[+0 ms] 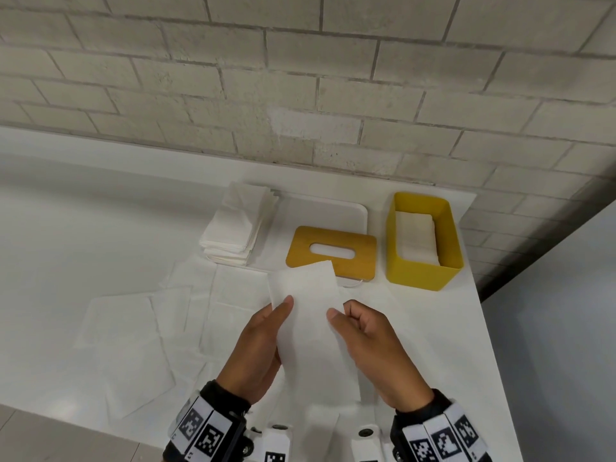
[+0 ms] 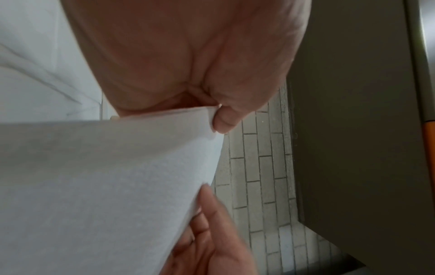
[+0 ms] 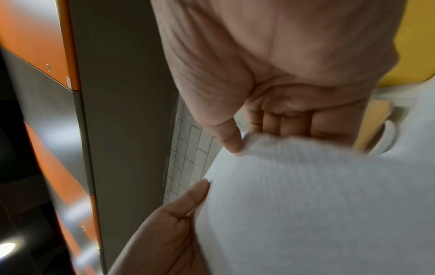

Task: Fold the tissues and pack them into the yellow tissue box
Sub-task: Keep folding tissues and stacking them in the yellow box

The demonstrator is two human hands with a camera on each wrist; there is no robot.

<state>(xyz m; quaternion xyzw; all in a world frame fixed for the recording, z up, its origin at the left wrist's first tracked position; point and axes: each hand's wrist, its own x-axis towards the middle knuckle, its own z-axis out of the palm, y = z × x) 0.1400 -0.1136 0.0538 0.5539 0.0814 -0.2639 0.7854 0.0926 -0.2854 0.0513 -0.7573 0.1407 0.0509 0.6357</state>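
The person holds one folded tissue (image 1: 308,315) above the bench (image 1: 433,328), the left hand (image 1: 258,348) and the right hand (image 1: 373,345) each pinching a long edge. The yellow tissue box (image 1: 423,268) stands open with a few folded tissues inside and its lid (image 1: 331,253) beside it. A stack of tissues (image 1: 230,228) and several loose sheets (image 1: 133,335) on the bench are not packed, so most of the work seems left.

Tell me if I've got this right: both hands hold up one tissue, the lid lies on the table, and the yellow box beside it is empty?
Not quite. The yellow box isn't empty: the head view shows folded tissues already inside. The rest holds: the left hand and right hand hold one tissue, and the lid lies beside the box.
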